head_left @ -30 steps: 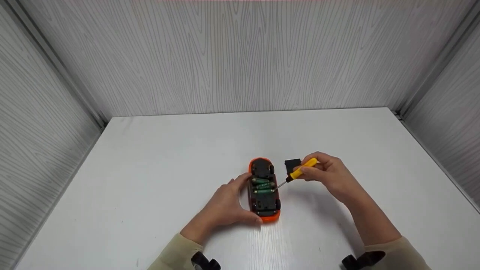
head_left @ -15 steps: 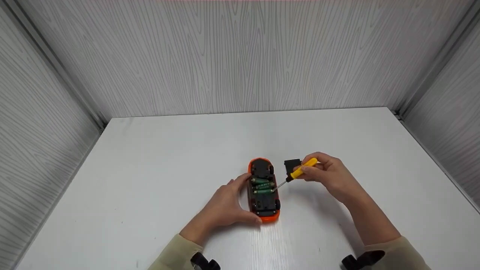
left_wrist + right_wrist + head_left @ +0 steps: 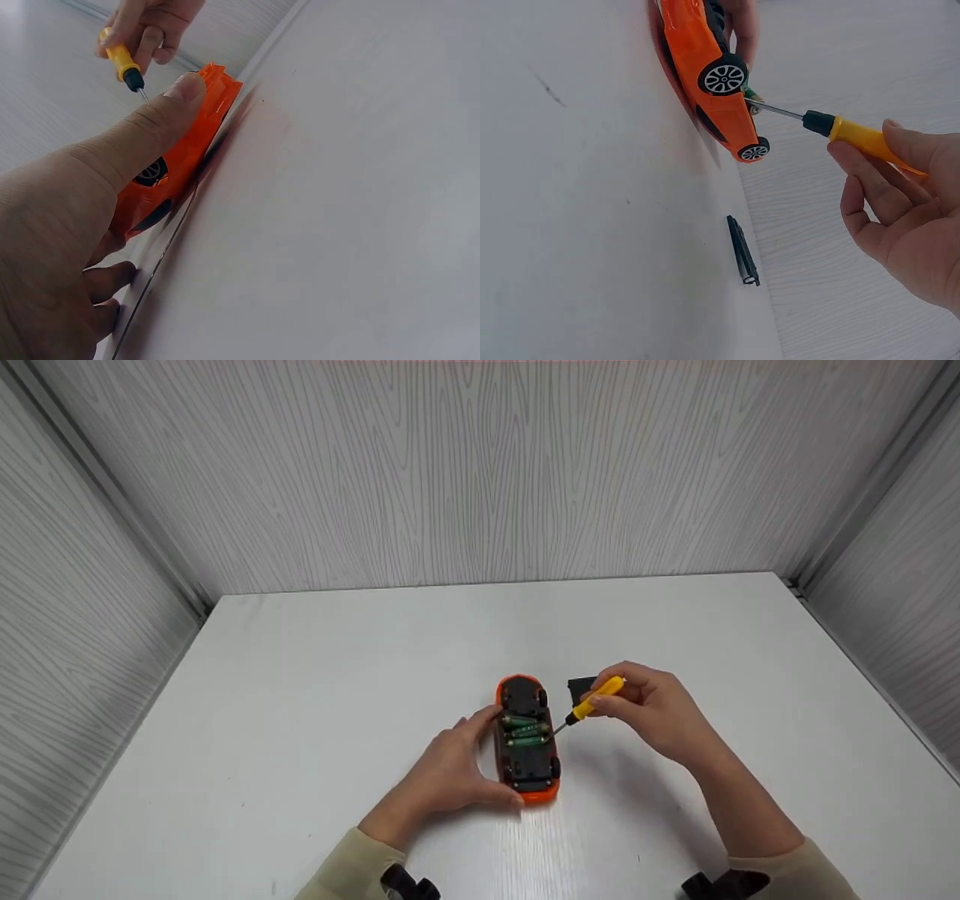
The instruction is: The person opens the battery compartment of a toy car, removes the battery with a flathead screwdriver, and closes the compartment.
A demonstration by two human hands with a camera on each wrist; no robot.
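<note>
We are seeing bright, even overhead light casting soft shadows beneath both forearms on the white table. The wrist views are rendering near skin slightly soft.

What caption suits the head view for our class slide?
Left hand steadies an upturned orange plastic toy car with green batteries exposed; right hand aims a yellow-handled screwdriver at them.

Upturned orange toy car, yellow screwdriver at its batteries
</note>
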